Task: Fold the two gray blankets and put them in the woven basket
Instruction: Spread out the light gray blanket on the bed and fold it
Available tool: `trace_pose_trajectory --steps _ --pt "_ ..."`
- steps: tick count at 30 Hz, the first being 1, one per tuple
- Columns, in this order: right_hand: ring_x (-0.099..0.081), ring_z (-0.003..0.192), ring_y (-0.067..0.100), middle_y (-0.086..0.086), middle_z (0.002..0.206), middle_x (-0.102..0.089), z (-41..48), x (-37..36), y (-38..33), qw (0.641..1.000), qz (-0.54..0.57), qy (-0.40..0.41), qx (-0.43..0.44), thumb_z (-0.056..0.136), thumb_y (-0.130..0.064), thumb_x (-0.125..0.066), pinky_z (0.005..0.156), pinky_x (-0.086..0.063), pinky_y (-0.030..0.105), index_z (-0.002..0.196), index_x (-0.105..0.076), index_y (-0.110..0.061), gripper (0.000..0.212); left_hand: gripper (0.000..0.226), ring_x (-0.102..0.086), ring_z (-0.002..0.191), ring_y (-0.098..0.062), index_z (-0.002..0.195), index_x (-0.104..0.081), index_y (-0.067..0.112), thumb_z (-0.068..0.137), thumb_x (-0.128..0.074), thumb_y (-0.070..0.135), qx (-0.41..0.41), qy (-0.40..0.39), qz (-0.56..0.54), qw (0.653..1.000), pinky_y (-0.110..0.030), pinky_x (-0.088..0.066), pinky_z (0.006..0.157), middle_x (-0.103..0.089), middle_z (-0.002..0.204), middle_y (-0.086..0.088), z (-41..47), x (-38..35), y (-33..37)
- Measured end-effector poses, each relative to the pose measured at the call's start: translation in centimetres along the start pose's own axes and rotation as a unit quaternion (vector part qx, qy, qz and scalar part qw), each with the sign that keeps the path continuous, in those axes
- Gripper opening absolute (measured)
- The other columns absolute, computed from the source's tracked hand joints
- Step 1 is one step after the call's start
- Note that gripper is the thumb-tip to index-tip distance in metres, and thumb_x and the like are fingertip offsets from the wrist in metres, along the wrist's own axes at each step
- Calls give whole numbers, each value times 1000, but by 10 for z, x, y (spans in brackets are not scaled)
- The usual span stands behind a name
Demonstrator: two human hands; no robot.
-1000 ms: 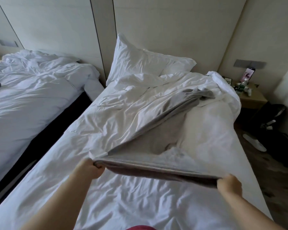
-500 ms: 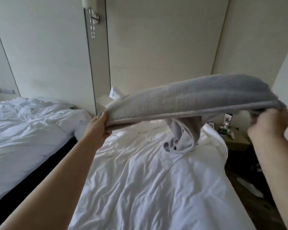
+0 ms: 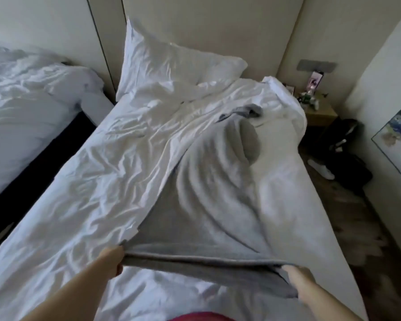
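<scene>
The gray blanket [image 3: 213, 200] has just come down from a shake. Half a second back it was held up in the air against the wall. Now it lies along the right half of the bed [image 3: 83, 186], with blurred ripples running up its length toward the pillow [image 3: 171, 63].

The left hand [image 3: 112, 262] is curled round the near-left corner and the right hand [image 3: 296, 278] grips the near-right corner. The near edge is stretched between them, just above the sheet.

The far end is not flat. It humps up, and a gray bunch [image 3: 243, 111] lies crumpled by the white duvet [image 3: 285, 100]. I cannot tell whether that is this blanket's far corner or the 2nd blanket.

The throw looks meant to spread the blanket for its 1st fold, and the far end probably needs another tug or smoothing first. Neither blanket is folded yet, and the woven basket is out of view.
</scene>
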State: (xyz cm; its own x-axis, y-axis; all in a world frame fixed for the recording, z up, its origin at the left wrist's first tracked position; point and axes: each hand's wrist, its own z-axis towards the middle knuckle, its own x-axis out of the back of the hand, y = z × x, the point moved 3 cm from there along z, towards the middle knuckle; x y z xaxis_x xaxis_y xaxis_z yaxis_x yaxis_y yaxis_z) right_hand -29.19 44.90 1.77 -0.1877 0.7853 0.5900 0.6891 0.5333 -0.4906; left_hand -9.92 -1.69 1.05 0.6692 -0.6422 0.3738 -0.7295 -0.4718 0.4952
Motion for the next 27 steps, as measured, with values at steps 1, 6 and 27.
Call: trace_pose_trajectory --steps 1,6,27 --pt "-65 86 37 23 92 -68 -16 -6 10 999 -3 -25 -23 85 -5 -66 74 -50 43 101 -67 11 22 37 -33 45 -16 72 -44 8 93 -59 35 11 -8 37 999 -17 -28 36 -36 62 -8 4 -3 -11" --pt "-63 73 37 23 74 -60 -28 -13 22 989 -71 -123 -46 70 19 -62 65 -47 40 69 -60 4 15 26 -53 59 -23 77 -53 7 93 -57 27 44 -85 197 976 -24 -45 53 -55 71 -12 -20 -12 -28" --pt "-59 102 37 21 117 -63 -63 17 34 983 -125 90 105 90 -3 -50 80 -47 34 118 -64 -7 32 14 -41 55 -20 88 -57 6 91 -46 -1 -138 -43 74 987 -14 -33 33 -45 71 -10 2 14 28"
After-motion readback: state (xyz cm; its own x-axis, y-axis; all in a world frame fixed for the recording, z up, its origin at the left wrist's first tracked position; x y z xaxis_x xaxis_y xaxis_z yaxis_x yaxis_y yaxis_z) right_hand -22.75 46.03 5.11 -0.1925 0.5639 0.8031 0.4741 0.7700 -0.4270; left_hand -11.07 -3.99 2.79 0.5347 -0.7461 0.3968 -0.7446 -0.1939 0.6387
